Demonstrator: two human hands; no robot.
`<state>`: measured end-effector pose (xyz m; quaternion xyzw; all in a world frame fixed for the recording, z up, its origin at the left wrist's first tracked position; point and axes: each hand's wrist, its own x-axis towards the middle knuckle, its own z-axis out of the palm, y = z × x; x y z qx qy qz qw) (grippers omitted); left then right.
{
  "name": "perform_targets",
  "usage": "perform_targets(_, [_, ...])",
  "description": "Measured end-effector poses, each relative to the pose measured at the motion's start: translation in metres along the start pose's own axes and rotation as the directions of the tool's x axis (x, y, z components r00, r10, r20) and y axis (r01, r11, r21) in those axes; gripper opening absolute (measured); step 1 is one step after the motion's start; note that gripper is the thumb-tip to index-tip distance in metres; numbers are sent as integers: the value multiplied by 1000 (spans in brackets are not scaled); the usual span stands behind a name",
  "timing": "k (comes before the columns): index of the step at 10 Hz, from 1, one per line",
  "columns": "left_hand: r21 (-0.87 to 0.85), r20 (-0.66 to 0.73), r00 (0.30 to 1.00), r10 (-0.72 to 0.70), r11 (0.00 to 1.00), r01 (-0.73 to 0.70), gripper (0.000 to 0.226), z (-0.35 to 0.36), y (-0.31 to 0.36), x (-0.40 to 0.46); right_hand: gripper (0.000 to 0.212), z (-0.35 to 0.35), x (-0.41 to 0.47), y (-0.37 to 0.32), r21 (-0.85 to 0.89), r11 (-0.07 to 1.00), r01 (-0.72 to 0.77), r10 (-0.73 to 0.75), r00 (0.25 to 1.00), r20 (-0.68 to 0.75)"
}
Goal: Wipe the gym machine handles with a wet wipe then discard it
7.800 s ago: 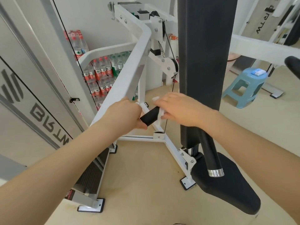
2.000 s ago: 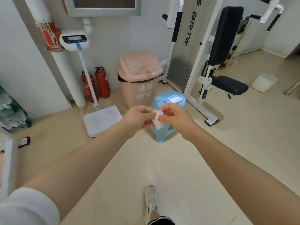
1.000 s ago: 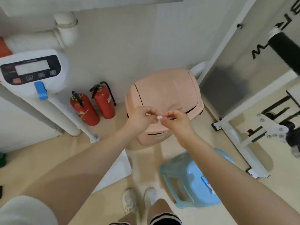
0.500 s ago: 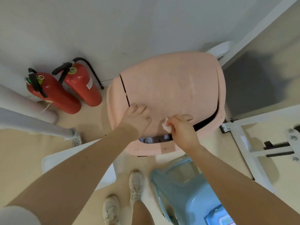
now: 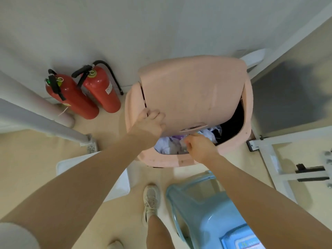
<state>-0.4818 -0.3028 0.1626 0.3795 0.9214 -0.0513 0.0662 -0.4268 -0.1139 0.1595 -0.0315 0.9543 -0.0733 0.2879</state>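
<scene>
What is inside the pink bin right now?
Through the gap under the pink bin's swing lid, which the left hand pushes, lies crumpled white and purplish trash. The lid covers the rest. The right hand hangs over the opening; the wipe cannot be singled out.

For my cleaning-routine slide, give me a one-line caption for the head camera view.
Left hand tilts the pink bin's lid open while the right hand reaches over the rubbish inside.

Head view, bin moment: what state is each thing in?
Pink bin lid: tilted open, rubbish visible inside.
Left hand: pressing the lid's edge.
Right hand: curled over the opening; wet wipe not discernible.
Fire extinguishers: upright against the wall.
Blue stool: standing beside the bin.
</scene>
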Motion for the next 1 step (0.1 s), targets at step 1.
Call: perform_targets(1, [8, -70, 994, -84, 996, 85, 29, -21, 0, -24, 17, -16, -22, -3, 17, 999, -50, 52, 996, -72])
